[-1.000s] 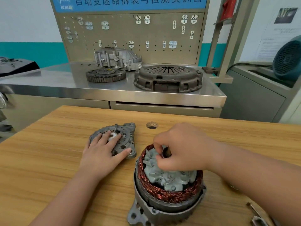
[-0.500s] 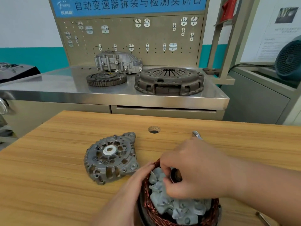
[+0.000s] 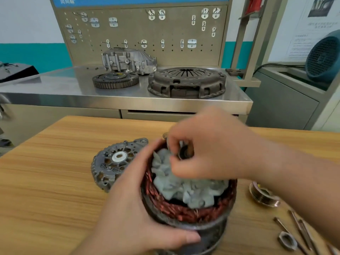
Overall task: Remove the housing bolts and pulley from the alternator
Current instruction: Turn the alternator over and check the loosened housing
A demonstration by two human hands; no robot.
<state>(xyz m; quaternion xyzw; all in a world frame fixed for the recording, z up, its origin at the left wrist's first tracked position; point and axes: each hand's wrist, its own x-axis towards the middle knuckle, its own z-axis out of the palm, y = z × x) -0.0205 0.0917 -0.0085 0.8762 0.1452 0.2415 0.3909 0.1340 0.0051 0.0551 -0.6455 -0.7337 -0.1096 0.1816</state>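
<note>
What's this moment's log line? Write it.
left hand grips alternator body | right hand pinches rotor top | end cover, pulley, bolts: off

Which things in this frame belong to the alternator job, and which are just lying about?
Job: alternator body, left hand gripping it; right hand pinching its shaft end; end cover, pulley, long bolts and nut on the wooden table.
Lying about: clutch cover, toothed ring and aluminium casing on the steel bench; fan.
</note>
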